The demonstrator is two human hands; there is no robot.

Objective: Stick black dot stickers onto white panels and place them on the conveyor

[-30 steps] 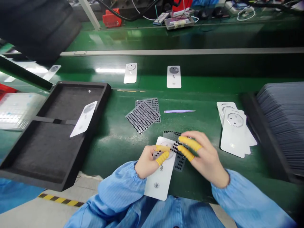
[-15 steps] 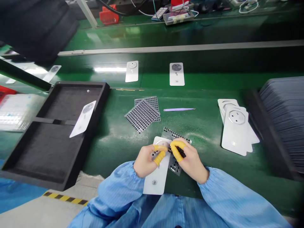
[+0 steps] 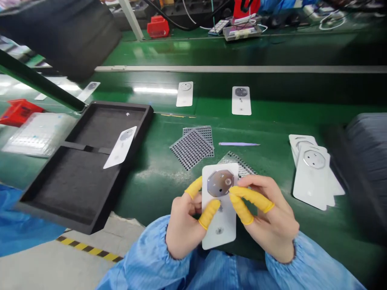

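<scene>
My left hand [image 3: 189, 225], with yellow finger cots on thumb and finger, grips a white phone back panel [image 3: 219, 237] by its left edge, thumb on the face. The panel is raised and tilted towards me. A grey-brown octagonal camera area with a dark dot and a small ring fills its upper part. My right hand [image 3: 266, 213], also in yellow finger cots, pinches thumb and finger together at the right edge of that area; anything between the tips is too small to make out. Behind the panel lies a clear sheet of black dots [image 3: 246, 169], partly hidden.
More dotted sheets [image 3: 193, 149] and purple tweezers [image 3: 238, 143] lie beyond my hands. Stacked white panels [image 3: 311, 181] are at right, beside a dark rack [image 3: 369, 161]. A black tray [image 3: 69, 185] at left has one panel [image 3: 121, 147] across it. Two panels [image 3: 184, 94] lie farther back.
My left hand has lifted the panel off the table and holds it upright. My right hand has moved from the dotted sheet to the panel's camera area. The head view has shifted left.
</scene>
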